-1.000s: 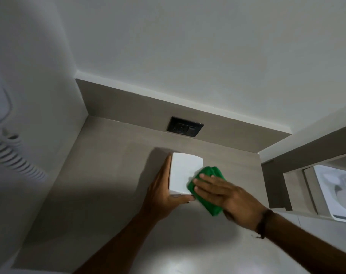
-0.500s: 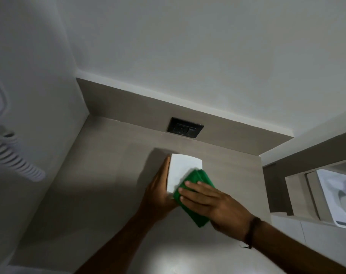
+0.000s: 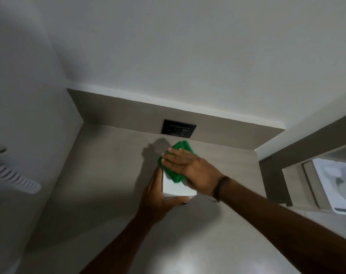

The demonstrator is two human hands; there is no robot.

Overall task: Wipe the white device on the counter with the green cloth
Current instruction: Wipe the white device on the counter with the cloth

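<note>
A white box-shaped device (image 3: 178, 187) stands on the grey counter (image 3: 101, 175) near the back wall. My left hand (image 3: 154, 196) grips its left side and near lower edge, thumb along the front. My right hand (image 3: 186, 165) lies flat on a folded green cloth (image 3: 183, 148) and presses it onto the far part of the device's top. Most of the top is hidden under the cloth and hand; only the near white strip shows.
A black wall socket (image 3: 178, 130) sits in the backsplash just behind the device. A white coiled cord (image 3: 12, 175) hangs on the left wall. To the right, past a step in the counter, lies a white basin (image 3: 338, 184).
My right hand has slid the green cloth from the device's near right edge across its top to the far end. My left hand keeps its hold on the device.
</note>
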